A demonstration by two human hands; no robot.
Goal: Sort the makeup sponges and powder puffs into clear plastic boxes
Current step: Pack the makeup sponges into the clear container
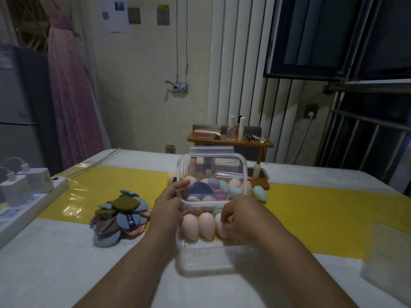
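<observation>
- White table [66, 274] crossed by a glossy yellow strip [322, 203].
- Clear plastic box [204, 263] near the front edge.
- Pile of flat powder puffs [120, 218] to its left.
- White power strip [33, 201] at the left edge.

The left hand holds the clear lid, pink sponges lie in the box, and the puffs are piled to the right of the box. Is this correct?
Not quite. The head view shows the puffs piled to the left of the box, not the right. The rest stands: the left hand holds the clear lid, and pink sponges lie in the box.
</observation>
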